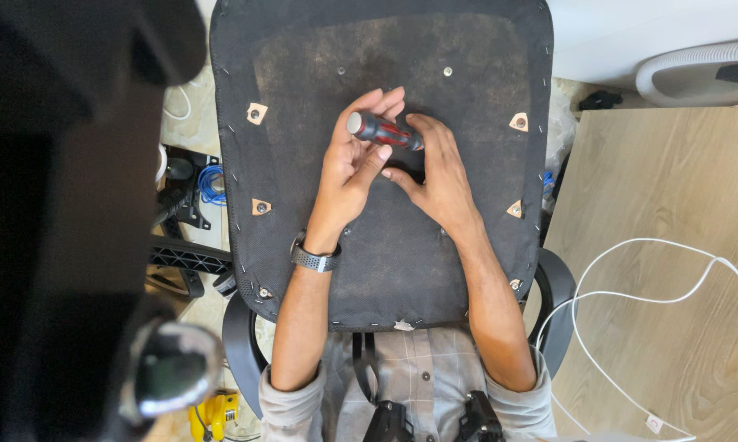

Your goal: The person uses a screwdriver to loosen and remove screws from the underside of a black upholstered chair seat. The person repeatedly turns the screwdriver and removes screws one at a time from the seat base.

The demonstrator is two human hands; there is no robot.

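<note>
Two bare hands meet near the upper middle of the frame, over the underside of an office chair seat (pixel 385 270) that lies flat across the person's lap, its black fabric-covered bottom turned upward so the mounting points face the camera. The left hand (pixel 348 168) is closed round the red-and-black handle of a screwdriver (pixel 383 131), fingers curled over it and thumb pressing along its side; the handle's grey butt end points toward the upper left, and the shaft runs down to the right, where it is hidden. The right hand (pixel 434 168) is cupped loosely beside it, fingertips bent down to the seat where the tip would be, apparently steadying the tool against the fabric; whether it pinches anything small cannot be told. A dark watch (pixel 313 259) sits on the left wrist.

Four small tan patches with bolt holes mark the seat, such as one at the upper left (pixel 257 113) and one at the right edge (pixel 519 122), and the hands work between them. A chair armrest (pixel 559 286) curves out at the lower right. White cable (pixel 631 295) loops over the pale wooden board (pixel 672 205) on the right. A yellow tool (pixel 213 413) lies on the floor at the lower left.
</note>
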